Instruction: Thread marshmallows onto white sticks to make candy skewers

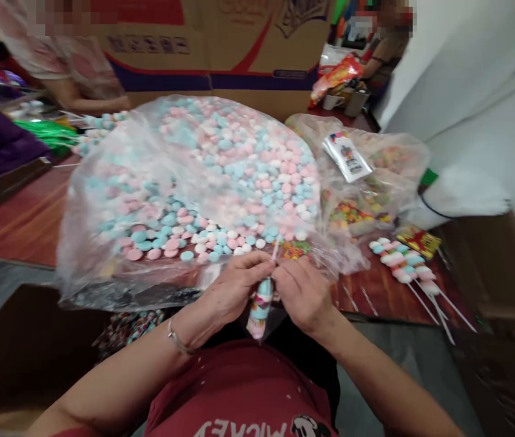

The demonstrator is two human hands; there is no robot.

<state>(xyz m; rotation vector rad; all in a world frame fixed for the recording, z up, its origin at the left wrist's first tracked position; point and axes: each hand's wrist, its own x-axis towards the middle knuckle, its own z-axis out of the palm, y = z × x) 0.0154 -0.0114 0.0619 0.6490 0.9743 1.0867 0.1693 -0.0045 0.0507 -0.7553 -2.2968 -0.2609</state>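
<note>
The forearms angle inward, and the left hand point(226, 287) and right hand point(303, 297) meet, curled fingers pinching the white-stick end of a plastic-wrapped, pastel pink-and-blue candy skewer point(259, 313). It points toward the person's dark red shirt point(243, 388).

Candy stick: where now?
The candy stick is low-centre in the head view, held between the left hand and right hand, before the big candy bag.
</note>
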